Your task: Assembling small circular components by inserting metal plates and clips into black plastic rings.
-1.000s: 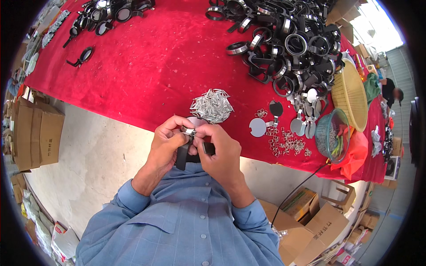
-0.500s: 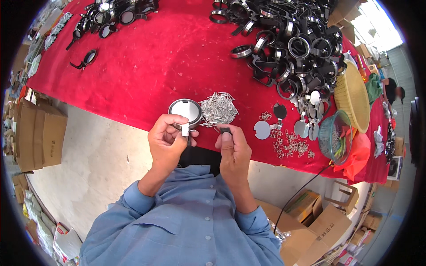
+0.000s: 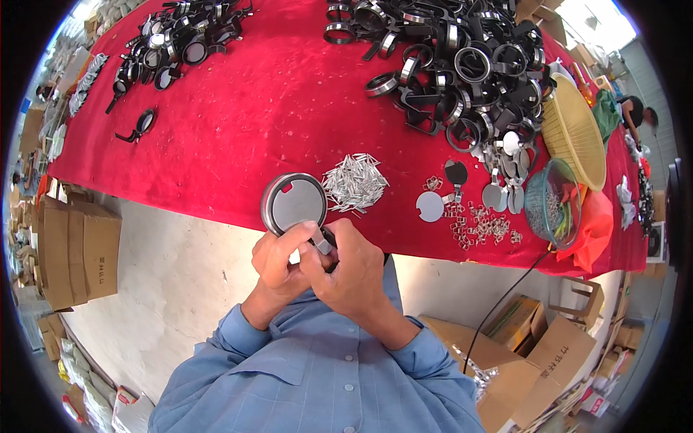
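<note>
At the table's near edge, my left hand (image 3: pixel 278 263) grips a round lid (image 3: pixel 297 202) with a black and metal rim and a grey disc inside. A light metal tab (image 3: pixel 320 240) runs from the disc toward my fingers. My right hand (image 3: pixel 354 270) is closed at the tab end, its fingertips pressed against the lid's handle. The small black piece it carried is hidden by the fingers, so I cannot tell how it sits. Just right of the lid lies a heap of thin silver pins (image 3: pixel 355 182).
Black-and-metal ring parts (image 3: pixel 462 72) are heaped at far right, with finished-looking lids (image 3: pixel 173 43) at far left. Small metal clips (image 3: pixel 480 225), loose discs (image 3: pixel 430 207), a glass bowl (image 3: pixel 552 206) and a yellow basket (image 3: pixel 575 133) sit at right. Cardboard boxes (image 3: pixel 79 249) stand below.
My right hand has moved left with the small black piece and joined my left hand at the lid's handle. The lid has turned slightly and come closer.
</note>
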The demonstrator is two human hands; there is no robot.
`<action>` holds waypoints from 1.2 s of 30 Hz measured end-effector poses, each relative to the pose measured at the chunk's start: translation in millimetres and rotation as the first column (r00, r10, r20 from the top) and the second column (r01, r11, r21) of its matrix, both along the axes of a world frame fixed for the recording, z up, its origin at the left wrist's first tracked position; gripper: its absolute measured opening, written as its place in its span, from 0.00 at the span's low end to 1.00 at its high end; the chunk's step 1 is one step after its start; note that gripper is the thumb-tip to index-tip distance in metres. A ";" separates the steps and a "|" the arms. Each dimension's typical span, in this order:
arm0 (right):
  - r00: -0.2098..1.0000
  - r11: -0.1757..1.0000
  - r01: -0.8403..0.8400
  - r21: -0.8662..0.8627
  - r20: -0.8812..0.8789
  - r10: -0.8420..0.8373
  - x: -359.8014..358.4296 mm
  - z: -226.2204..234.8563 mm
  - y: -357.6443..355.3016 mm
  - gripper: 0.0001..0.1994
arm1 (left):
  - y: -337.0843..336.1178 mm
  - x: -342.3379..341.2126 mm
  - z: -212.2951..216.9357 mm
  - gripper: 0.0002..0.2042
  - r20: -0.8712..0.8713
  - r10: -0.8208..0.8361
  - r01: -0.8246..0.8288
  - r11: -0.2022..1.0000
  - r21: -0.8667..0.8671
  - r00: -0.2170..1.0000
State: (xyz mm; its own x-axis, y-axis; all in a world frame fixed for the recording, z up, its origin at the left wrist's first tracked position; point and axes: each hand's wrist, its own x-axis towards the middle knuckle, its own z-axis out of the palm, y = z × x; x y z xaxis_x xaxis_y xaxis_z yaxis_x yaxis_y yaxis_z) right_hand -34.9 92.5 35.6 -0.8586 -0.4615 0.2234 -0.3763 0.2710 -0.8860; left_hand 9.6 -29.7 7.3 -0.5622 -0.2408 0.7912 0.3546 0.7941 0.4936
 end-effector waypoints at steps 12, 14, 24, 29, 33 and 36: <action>0.997 0.989 0.033 0.143 -0.079 -0.022 -21.7 -13.2 13.9 0.11 | 5.4 -15.2 -1.3 0.23 0.252 -0.089 0.059 0.990 0.125 0.964; 0.989 0.997 -0.069 -0.039 0.131 0.074 -39.8 -21.8 36.9 0.11 | -4.0 -19.0 2.2 0.27 0.456 -0.239 0.063 0.927 0.369 0.857; 0.902 0.829 0.410 0.380 -0.305 -0.306 -115.5 -50.4 156.7 0.17 | -235.1 -102.8 3.9 0.27 0.283 -0.064 -0.051 0.923 0.381 0.957; 0.926 0.791 0.352 0.500 -0.311 -0.215 -122.7 -52.3 157.3 0.16 | -243.8 -145.9 15.8 0.31 0.155 0.357 -0.284 0.889 -0.359 0.921; 0.947 0.861 0.278 0.425 -0.272 -0.171 -132.3 -47.1 162.3 0.14 | -107.5 -198.1 12.6 0.20 0.517 -0.149 0.053 0.979 0.196 0.843; 0.939 0.926 0.249 0.283 -0.303 -0.160 -135.2 -32.9 157.6 0.13 | -68.0 -243.0 -12.3 0.20 0.525 -0.158 0.198 0.980 -0.021 0.836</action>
State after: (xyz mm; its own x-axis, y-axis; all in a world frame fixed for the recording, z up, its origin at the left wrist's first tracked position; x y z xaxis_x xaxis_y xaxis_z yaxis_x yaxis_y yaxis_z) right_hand -170.1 250.2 2.7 -0.8688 -0.3666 0.3330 -0.4947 0.6134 -0.6156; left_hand -233.4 -97.6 -5.0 -0.9222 -0.0508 0.3834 0.2020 0.7822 0.5894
